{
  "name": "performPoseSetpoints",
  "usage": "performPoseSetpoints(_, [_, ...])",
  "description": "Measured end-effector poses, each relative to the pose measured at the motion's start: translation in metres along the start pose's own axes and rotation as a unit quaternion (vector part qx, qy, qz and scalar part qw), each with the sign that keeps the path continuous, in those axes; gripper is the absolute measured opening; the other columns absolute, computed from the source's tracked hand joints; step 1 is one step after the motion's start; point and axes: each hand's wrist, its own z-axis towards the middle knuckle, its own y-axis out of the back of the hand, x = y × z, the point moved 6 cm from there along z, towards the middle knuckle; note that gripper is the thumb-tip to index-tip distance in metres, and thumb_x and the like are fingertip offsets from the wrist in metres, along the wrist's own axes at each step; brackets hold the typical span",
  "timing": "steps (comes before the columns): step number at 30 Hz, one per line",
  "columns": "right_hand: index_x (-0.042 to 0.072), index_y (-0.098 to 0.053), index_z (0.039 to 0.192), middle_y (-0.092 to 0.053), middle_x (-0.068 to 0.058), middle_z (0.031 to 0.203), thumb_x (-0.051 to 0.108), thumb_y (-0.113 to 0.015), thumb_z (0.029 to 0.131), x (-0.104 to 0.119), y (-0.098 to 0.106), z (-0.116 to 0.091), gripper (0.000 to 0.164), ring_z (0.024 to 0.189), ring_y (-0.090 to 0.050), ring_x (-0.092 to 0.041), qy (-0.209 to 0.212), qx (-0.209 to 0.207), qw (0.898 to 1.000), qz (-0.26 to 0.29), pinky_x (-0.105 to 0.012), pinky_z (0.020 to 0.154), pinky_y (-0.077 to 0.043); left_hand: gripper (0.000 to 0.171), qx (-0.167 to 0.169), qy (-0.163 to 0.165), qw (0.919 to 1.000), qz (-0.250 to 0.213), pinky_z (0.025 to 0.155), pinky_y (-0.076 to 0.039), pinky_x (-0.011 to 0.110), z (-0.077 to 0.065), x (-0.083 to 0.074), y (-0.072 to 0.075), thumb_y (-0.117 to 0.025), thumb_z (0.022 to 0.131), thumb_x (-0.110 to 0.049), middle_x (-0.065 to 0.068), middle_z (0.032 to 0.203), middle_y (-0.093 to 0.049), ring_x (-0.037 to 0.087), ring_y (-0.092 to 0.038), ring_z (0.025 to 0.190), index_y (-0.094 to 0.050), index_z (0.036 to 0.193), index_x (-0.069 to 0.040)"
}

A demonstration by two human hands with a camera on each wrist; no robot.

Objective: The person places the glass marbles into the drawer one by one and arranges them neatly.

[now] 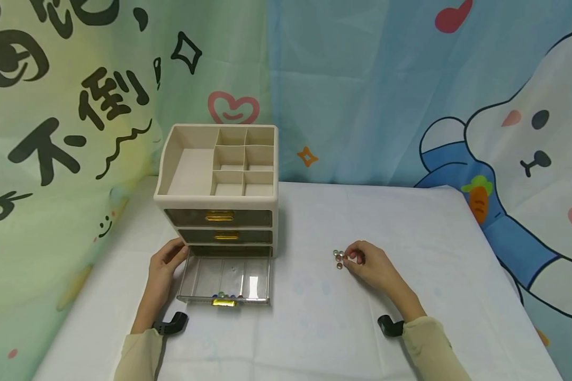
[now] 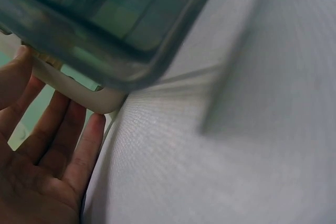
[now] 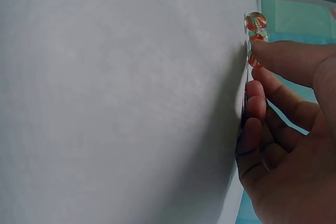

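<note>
A cream drawer organizer [image 1: 216, 199] stands on the table. Its clear bottom drawer [image 1: 205, 275] is pulled out, with several marbles [image 1: 221, 294] lying along the drawer's front. My left hand [image 1: 166, 262] rests against the organizer's lower left side. In the left wrist view, its fairly straight fingers [image 2: 86, 153] touch the white frame [image 2: 79, 93] beside the drawer [image 2: 110, 61]. To the right, my right hand [image 1: 372, 264] is at a small cluster of marbles [image 1: 339, 266]. Its thumb and index finger pinch a marble [image 3: 254, 59], mostly hidden by the thumb; another orange-patterned marble [image 3: 256, 21] lies just beyond.
Two dark drawers [image 1: 219, 218] with gold handles are closed above the bottom one. The organizer's top has a large compartment [image 1: 190, 169] and several small ones. A white cloth [image 1: 305, 328] covers the table. Printed curtains [image 1: 343, 95] hang behind and at the sides.
</note>
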Motion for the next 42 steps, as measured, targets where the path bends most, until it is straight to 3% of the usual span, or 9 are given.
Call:
performPoseSetpoints(11, [0.007,-0.069,0.105,-0.059,-0.005,0.09,0.014,-0.077,0.094,0.002,0.0,0.002,0.016,0.079,-0.048,-0.016,0.004,0.002,1.0,-0.029,-0.027,0.067,-0.039,0.033,-0.002,-0.007,1.0,-0.001,0.091,-0.052,0.012,0.001,0.0,0.0,-0.062,0.106,-0.02,-0.023,0.112,-0.07,-0.002,-0.065,0.107,-0.065,0.132,-0.001])
performPoseSetpoints(23, [0.007,-0.065,0.099,-0.059,-0.004,0.088,0.013,-0.074,0.093,0.006,0.008,0.006,0.012,0.077,-0.048,-0.015,0.039,0.018,0.998,-0.051,-0.027,0.065,-0.039,0.031,-0.007,-0.009,0.9999,-0.006,0.089,-0.053,0.013,0.003,-0.004,0.001,-0.064,0.105,-0.019,-0.022,0.111,-0.07,-0.002,-0.066,0.106,-0.066,0.131,-0.003])
performPoseSetpoints(30, [0.011,-0.065,0.104,-0.059,0.001,0.091,0.012,-0.072,0.095,0.014,0.012,0.004,0.011,0.079,-0.051,-0.015,0.089,0.036,0.995,-0.041,-0.026,0.066,-0.044,0.034,-0.006,-0.007,1.0,-0.001,0.09,-0.053,0.012,0.003,-0.004,0.001,-0.064,0.105,-0.021,-0.023,0.112,-0.069,-0.002,-0.066,0.107,-0.065,0.133,-0.001])
performPoseSetpoints(37, [0.018,-0.065,0.109,-0.062,0.009,0.101,0.012,-0.071,0.098,0.04,0.014,-0.002,0.013,0.088,-0.054,-0.016,0.179,0.07,0.981,-0.023,-0.025,0.072,-0.047,0.035,-0.007,-0.003,1.0,-0.001,0.09,-0.054,0.012,0.001,-0.002,0.001,-0.064,0.105,-0.021,-0.023,0.112,-0.069,-0.003,-0.066,0.107,-0.065,0.133,-0.001])
performPoseSetpoints(42, [0.021,-0.063,0.107,-0.059,0.012,0.101,0.016,-0.071,0.099,0.057,0.012,-0.002,0.013,0.091,-0.057,-0.018,0.195,0.101,0.974,-0.049,-0.025,0.076,-0.047,0.035,-0.004,-0.004,1.0,-0.001,0.09,-0.054,0.012,0.001,-0.002,0.001,-0.063,0.105,-0.021,-0.023,0.113,-0.069,-0.003,-0.066,0.107,-0.064,0.134,0.0])
